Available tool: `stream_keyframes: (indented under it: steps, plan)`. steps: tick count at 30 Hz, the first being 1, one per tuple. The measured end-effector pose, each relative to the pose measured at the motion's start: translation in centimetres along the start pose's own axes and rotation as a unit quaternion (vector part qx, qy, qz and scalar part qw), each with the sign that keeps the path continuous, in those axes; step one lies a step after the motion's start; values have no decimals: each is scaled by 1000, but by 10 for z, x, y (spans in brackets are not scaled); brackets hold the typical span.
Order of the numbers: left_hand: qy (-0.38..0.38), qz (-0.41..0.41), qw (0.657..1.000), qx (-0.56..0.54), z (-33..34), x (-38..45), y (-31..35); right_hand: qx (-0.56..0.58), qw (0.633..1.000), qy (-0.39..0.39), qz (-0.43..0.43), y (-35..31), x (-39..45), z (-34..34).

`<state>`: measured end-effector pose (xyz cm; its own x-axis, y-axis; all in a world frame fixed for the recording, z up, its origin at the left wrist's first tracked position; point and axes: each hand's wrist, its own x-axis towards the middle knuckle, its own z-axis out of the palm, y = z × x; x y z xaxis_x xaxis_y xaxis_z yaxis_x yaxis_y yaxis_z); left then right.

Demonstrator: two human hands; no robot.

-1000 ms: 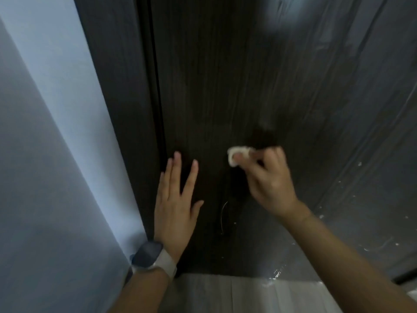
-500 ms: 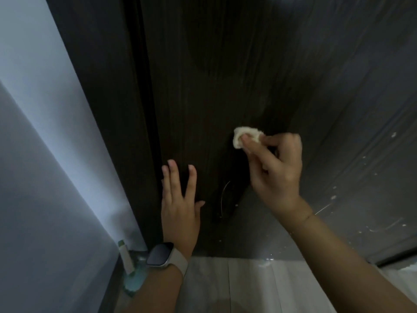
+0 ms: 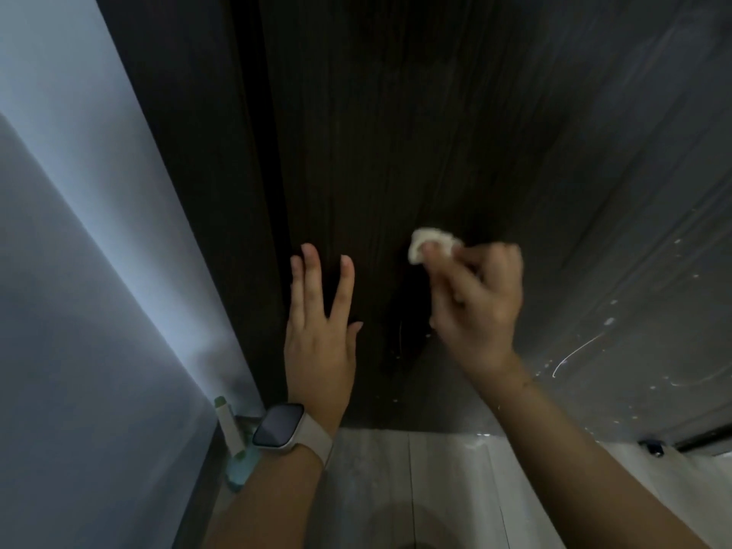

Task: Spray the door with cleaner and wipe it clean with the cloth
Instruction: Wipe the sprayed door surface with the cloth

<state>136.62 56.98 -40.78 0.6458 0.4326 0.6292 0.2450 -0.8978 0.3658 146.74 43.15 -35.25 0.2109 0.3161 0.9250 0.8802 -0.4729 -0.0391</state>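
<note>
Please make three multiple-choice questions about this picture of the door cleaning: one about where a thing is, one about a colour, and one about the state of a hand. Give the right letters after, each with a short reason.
1. Where is the spray bottle?
A. in the left hand
B. on the floor by the wall, left of the door
C. hanging on the door

2. What colour is the cloth?
A. whitish
B. red
C. black

3. How is the left hand?
A. curled round the cloth
B. made into a fist
C. flat on the door, fingers straight

Answers: 1 B, it stands low in the corner beside the watch. 2 A, the small wad looks pale against the dark wood. 3 C, its fingers lie spread on the panel, while the right hand pinches the cloth.
</note>
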Motion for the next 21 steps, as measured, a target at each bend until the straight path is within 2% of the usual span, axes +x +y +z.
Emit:
stream_keyframes:
  steps: [2, 5, 7, 8, 10, 14, 16, 18, 21]
  plan:
    - [-2, 4, 1000, 7, -1, 0, -1, 7, 1000, 13, 11, 2, -1, 3]
    - [5, 6, 1000, 3, -2, 1, -1, 1, 992, -108, -62, -1, -51, 17]
    - [4, 9, 1000, 6, -3, 1, -1, -8, 980, -187, -73, -2, -79, 21]
    - [5, 9, 1000, 9, -2, 1, -1, -10, 977, -200, -70, -2, -83, 21]
    - [9, 7, 1000, 11, -1, 1, -2, -3, 983, -174, -63, -1, -71, 15]
    - [20, 7, 1000, 14, 1, 2, -2, -8, 1000, -21, -8, 4, -10, -1]
    - [25, 3, 1000, 2, 1, 2, -1, -7, 1000, 5, -10, 4, -3, 1]
    - [32, -2, 999, -7, 1, 1, -1, 0, 998, -40, -55, 7, -27, 12]
    - [32, -4, 999, -9, 1, 2, -1, -7, 975, -190, -117, 12, -96, 30]
